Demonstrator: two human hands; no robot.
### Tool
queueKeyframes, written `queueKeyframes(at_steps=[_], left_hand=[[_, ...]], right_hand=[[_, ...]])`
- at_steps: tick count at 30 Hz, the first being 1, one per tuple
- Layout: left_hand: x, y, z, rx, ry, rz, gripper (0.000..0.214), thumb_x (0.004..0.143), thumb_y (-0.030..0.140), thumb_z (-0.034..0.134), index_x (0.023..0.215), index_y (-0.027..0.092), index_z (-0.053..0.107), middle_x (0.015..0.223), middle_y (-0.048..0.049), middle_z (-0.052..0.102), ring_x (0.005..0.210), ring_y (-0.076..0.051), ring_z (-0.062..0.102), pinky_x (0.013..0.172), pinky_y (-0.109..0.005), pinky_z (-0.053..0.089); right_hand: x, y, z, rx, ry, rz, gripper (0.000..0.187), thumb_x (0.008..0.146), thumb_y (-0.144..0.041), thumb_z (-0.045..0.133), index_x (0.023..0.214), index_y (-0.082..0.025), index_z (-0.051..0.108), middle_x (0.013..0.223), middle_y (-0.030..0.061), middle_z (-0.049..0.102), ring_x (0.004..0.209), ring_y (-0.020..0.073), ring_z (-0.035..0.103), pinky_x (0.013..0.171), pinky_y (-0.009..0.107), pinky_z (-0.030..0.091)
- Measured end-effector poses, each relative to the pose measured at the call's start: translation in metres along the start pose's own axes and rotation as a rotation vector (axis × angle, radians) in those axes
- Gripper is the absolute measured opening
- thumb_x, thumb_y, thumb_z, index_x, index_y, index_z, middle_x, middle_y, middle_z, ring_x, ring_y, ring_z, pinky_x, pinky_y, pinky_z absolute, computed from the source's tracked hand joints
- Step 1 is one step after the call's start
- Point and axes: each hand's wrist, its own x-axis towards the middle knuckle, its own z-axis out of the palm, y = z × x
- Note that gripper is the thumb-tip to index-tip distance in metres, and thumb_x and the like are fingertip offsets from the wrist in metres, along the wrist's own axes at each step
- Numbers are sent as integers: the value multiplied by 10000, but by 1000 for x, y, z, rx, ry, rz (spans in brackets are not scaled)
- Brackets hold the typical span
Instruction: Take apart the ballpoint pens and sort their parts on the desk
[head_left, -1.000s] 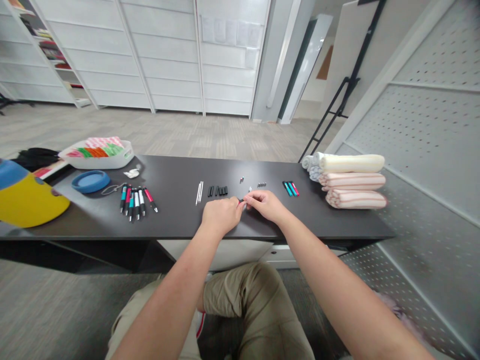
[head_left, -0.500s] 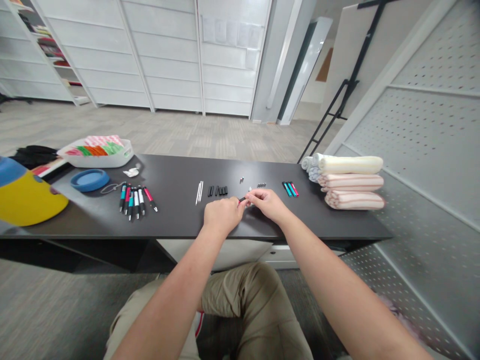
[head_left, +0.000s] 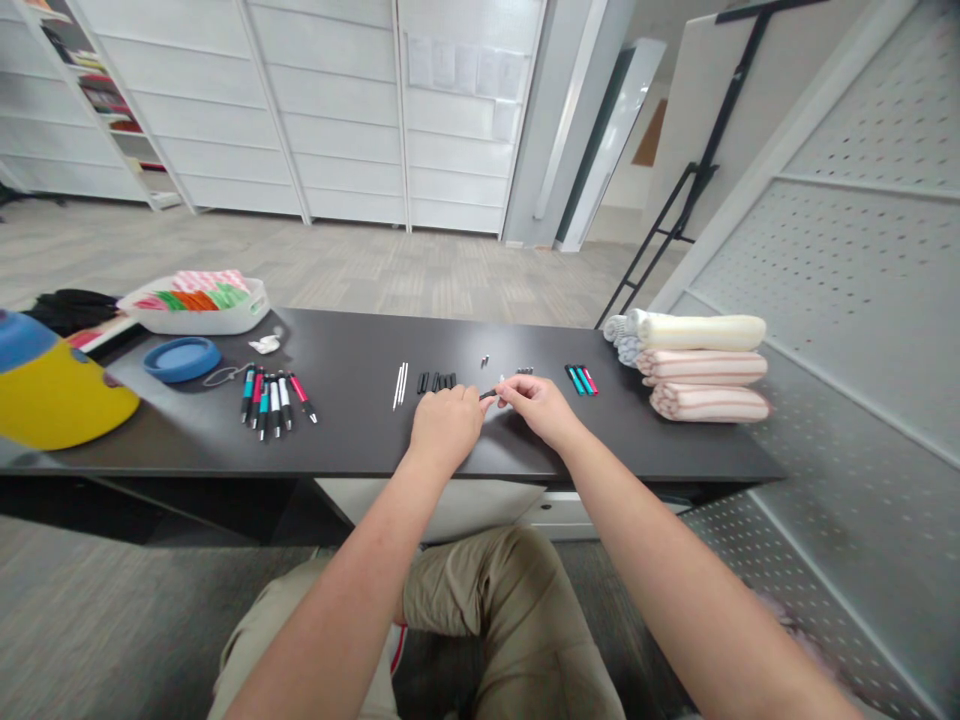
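Over the dark table my left hand is closed around a pen, whose black end sticks out past the fingers. My right hand meets it there, thumb and forefinger pinched at the pen's tip on a small pale piece too tiny to make out. Just beyond the left hand lie several black pen grips and, left of them, white refills. Small metal tips and a pair of tiny parts rest behind the right hand. Teal and red pen barrels lie to the right.
Several assembled pens lie at left, near a blue round dish and a white basket of colourful items. A yellow and blue object stands at the left edge. Rolled towels are stacked at the right end of the table.
My left hand has turned slightly, and more of the black pen end shows between the hands. My right fingers remain at its tip. Nothing on the table has moved.
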Motion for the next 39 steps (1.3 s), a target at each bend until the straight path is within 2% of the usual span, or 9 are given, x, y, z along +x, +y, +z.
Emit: queueKeyframes(at_steps=[3, 5, 11, 22, 25, 27, 29, 35, 39], left_hand=[[0, -1, 5, 12, 18, 74, 360, 1105, 351, 344, 1056, 154, 640, 1002, -133, 708, 954, -283, 683, 790, -372, 458], [0, 0, 7, 6, -5, 60, 344, 1108, 348, 340, 1070, 156, 623, 1008, -130, 704, 939, -271, 687, 769, -353, 463], [-4, 5, 3, -36, -79, -61, 439, 1105, 458, 291, 1104, 163, 616, 911, -138, 735, 818, -281, 742, 660, -319, 477], [-5, 8, -5, -30, -91, -245, 677, 1044, 659, 293, 972, 142, 723, 845, -185, 752, 810, -362, 757, 714, -403, 537], [-3, 4, -6, -38, -78, -300, 746, 988, 766, 307, 937, 153, 730, 825, -174, 748, 810, -369, 753, 703, -402, 536], [-1, 1, -6, -68, -72, -339, 772, 948, 822, 324, 941, 165, 728, 825, -159, 748, 823, -357, 753, 709, -387, 532], [0, -2, -7, -109, -75, -367, 754, 932, 835, 353, 946, 178, 722, 826, -139, 748, 835, -334, 751, 724, -365, 524], [-3, -12, -9, -139, -57, -377, 601, 998, 714, 398, 915, 200, 698, 832, -109, 749, 826, -290, 739, 718, -325, 478], [-9, -33, -15, -108, -13, -409, 547, 1025, 652, 389, 893, 215, 691, 814, -98, 746, 795, -281, 727, 688, -314, 439]], right_hand=[[0, 0, 1, -25, -24, -23, 358, 922, -550, 675, 894, -209, 780, 811, 29, 748, 764, 181, 655, 751, 296, 496], [0, -1, 2, -32, -41, -40, 349, 930, -543, 670, 899, -216, 790, 844, 35, 762, 783, 186, 671, 774, 304, 510], [1, 1, 3, 11, -45, -21, 359, 921, -549, 683, 931, -206, 786, 842, 40, 767, 802, 194, 687, 786, 313, 521], [0, -3, 3, 44, 0, -15, 345, 891, -545, 716, 917, -209, 793, 836, 44, 770, 823, 198, 694, 805, 323, 528], [0, 1, 2, 128, 40, 10, 359, 883, -549, 726, 959, -202, 777, 825, 34, 755, 679, 152, 617, 661, 287, 480], [0, 3, 2, 209, 99, 47, 387, 879, -566, 723, 1002, -201, 757, 825, 24, 743, 537, 107, 481, 526, 267, 377], [0, 4, 2, 271, 137, 66, 398, 878, -571, 722, 1032, -204, 740, 835, 19, 735, 484, 84, 380, 471, 261, 287], [1, 5, 2, 298, 113, 66, 377, 863, -536, 754, 1060, -215, 735, 860, 33, 741, 497, 83, 378, 478, 260, 290], [1, 9, 4, 258, 99, 71, 386, 866, -525, 754, 1100, -220, 718, 900, 41, 752, 508, 86, 391, 491, 260, 291]])
